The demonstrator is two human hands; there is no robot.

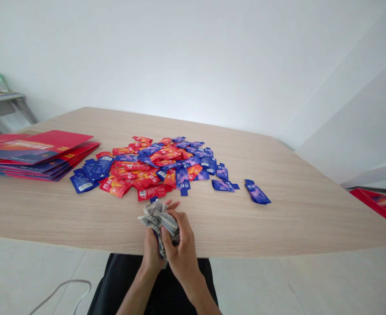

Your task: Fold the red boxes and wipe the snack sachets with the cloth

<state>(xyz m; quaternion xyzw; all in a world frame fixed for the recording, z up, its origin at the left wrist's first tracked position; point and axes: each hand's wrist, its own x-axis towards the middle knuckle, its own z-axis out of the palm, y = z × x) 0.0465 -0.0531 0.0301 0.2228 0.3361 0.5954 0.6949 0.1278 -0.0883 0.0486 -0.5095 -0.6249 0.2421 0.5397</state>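
Near the table's front edge, my right hand [181, 245] is closed on a crumpled grey-and-white striped cloth [158, 216]. Under the cloth, my left hand [152, 251] is wrapped round a blue pouch [154, 199], with only its blue end and a sliver of its side showing. The cloth presses against the pouch and covers most of it. Just beyond my hands lies a heap of small red pouches [153, 191] and blue pouches [182, 178], overlapping one another. To the right, apart from the heap, one blue pouch [257, 192] lies by itself.
A stack of red and blue printed folders [42, 148] lies at the table's left. Beyond the right edge is a red container [377, 205]. A cable [64, 282] runs across the floor at lower left. Behind the wooden table [232, 227] stands a white wall.
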